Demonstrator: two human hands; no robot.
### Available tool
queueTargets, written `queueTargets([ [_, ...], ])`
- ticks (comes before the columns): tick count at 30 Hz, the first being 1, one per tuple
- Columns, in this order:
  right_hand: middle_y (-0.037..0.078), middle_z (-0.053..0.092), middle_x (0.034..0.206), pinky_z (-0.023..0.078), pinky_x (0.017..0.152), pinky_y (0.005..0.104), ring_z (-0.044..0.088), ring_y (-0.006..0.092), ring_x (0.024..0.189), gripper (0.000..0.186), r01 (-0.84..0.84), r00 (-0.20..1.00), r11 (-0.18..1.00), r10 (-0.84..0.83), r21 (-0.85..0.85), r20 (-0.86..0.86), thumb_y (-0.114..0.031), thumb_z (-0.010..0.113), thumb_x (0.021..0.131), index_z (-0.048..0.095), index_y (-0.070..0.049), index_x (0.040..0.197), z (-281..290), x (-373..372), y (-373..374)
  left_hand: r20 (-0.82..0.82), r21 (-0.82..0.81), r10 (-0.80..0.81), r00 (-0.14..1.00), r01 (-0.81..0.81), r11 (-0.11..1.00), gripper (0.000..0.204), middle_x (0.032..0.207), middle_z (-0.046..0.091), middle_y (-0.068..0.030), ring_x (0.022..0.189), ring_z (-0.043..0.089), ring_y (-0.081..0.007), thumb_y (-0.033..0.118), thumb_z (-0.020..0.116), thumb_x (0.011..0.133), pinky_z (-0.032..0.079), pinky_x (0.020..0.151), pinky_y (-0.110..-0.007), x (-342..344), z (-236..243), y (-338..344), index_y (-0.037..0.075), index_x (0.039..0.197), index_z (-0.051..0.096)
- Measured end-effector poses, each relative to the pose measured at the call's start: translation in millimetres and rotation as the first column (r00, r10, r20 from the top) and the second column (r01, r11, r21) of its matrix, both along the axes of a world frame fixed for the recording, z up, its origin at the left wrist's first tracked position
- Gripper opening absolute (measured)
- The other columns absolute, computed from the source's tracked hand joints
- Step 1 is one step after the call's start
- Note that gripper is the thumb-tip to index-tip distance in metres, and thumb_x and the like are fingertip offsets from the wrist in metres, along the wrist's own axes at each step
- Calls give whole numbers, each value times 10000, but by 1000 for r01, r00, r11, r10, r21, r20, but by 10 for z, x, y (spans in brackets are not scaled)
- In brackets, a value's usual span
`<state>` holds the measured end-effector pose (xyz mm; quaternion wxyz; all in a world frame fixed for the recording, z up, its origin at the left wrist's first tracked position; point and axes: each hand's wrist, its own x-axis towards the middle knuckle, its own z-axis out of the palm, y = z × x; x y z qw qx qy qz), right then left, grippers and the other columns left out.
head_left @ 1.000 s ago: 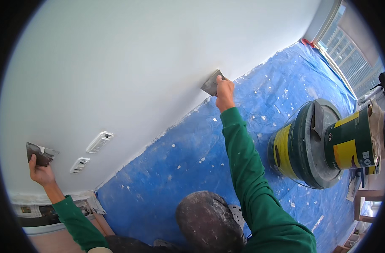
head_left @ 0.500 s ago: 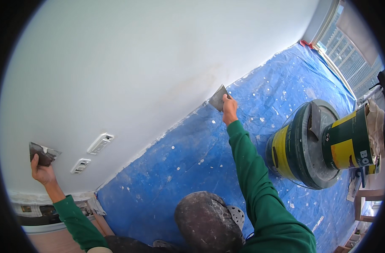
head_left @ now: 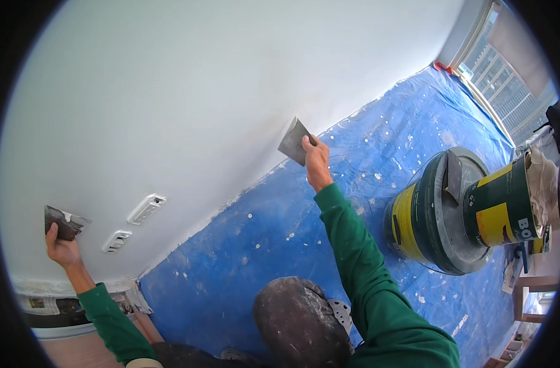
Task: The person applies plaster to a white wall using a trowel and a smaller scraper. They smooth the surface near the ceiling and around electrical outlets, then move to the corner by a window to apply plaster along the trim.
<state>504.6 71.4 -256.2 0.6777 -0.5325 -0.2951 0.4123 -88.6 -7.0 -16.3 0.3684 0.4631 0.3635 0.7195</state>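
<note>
My right hand is closed on a wide, flat putty knife, its blade against the lower part of the white wall, just above the floor line. Off to the left, my left hand grips a second, dark putty knife with a dab of white filler on its blade. That knife is held close to the wall; whether it touches, I cannot tell. Between the hands, two open outlet boxes are set in the wall, a longer one and a shorter one.
Blue plastic sheeting spotted with white covers the floor. At right stands a lidded green-and-yellow bucket; on its lid are a smaller tin and a flat blade. A window is at the far right. My dusty knee is below.
My right hand and its putty knife have moved left and slightly up along the wall's base. My left hand has barely moved.
</note>
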Motion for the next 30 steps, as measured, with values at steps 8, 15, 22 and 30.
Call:
queueTargets([
  [8,81,653,1007,474,805,268,599,130,879,354,-218,965,937,166,-273,-202,-178,533,959,569,82,1197,-520,-388,-1613,13,-6,-30,999,30,1000,310,1040,637,-93,994,591,-215,117,635,808,439,915,-358,86,46,-15,-30,1080,612],
  [15,94,625,1116,461,857,269,571,140,999,349,-348,932,937,341,-41,-123,-129,487,968,545,-19,1294,688,-399,-1809,229,-112,-128,965,157,981,286,1019,644,-63,958,607,-195,145,631,846,452,892,-340,1289,277,-186,7,1095,608],
  [22,108,510,1260,422,966,318,497,191,1162,386,-563,814,768,454,305,362,-41,512,938,535,-83,1321,2158,-822,-1949,425,-597,-271,863,493,633,206,993,639,-49,935,612,-171,170,622,871,491,799,-323,3055,-105,-421,47,1036,606],
  [30,204,407,1331,441,944,429,486,379,1164,522,-448,662,861,139,240,736,21,566,861,531,-204,1330,1990,-1176,-1942,473,-422,-267,840,482,768,310,1049,624,-77,987,599,-201,250,608,915,469,877,-353,3261,-145,-804,11,1110,581],
])
